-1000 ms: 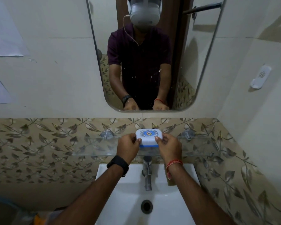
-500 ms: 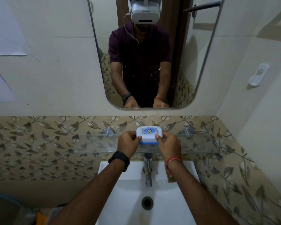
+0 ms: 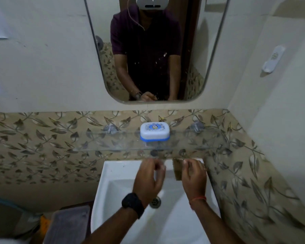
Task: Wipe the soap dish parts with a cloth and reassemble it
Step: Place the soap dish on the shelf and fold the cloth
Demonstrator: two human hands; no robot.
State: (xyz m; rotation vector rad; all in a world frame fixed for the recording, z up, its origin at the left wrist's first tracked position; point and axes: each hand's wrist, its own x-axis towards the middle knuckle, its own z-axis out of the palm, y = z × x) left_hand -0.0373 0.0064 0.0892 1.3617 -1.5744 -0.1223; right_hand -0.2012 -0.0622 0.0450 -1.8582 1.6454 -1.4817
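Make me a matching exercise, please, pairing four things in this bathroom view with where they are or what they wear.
1 soap dish
2 left hand
3 right hand
4 grey cloth

A low down, left of the sink
B on the glass shelf
C red thread at the wrist
D black watch at the wrist

Pairs: 1-B, 2-D, 3-C, 4-A.

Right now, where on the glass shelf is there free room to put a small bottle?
Two bare stretches of the glass shelf: from its left end to the soap dish, and from the dish to its right end. Crowded over the sink: left hand and right hand hang there.
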